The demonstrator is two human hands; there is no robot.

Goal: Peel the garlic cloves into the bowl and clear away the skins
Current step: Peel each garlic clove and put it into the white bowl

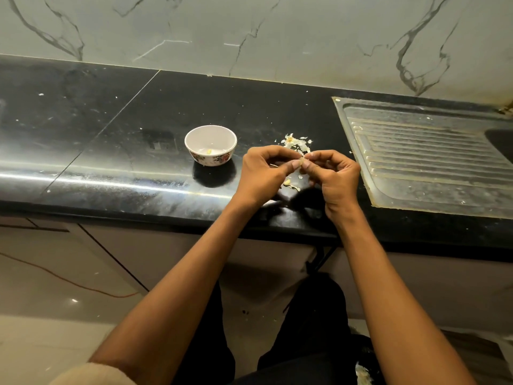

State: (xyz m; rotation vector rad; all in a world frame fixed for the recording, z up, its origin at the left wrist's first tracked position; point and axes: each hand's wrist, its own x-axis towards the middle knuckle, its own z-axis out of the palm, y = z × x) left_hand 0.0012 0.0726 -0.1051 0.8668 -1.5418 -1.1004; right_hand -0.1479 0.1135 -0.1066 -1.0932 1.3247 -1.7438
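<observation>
Garlic clove [300,163], the one being worked, sits pinched between the fingertips of both hands above the front part of the surface [116,129], just right of the bowl [210,145]. It looks tiny and pale, mostly covered by the fingers, so only a sliver of it shows. I judge it light and firm, with a thin papery skin that tears and flakes rather than lifting off whole. Once bare it will likely be a little slick, so it wants holding at its two ends while a nail lifts the skin at the tip.

The left hand [263,173] has thumb and forefinger closed on the clove, the other fingers curled in behind. The right hand [334,176] meets it from the other side, also with its fingertips pinching at the clove or its skin; which of the two I cannot tell.

Directly below the hands lie another clove [288,181] and a few scraps of skin. Beyond the hands, a small heap of skins [295,142] is scattered on the dark surface, dry and feather-light, likely to drift if swept carelessly.

The bowl is small and white with a flowered outside, standing upright, and holds one peeled clove [209,151] at its bottom. By that count the peeling seems to be at an early stage, with the skins not yet cleared.

To the right, a steel drainboard [427,151] is set into the surface, well apart from the bowl.
</observation>
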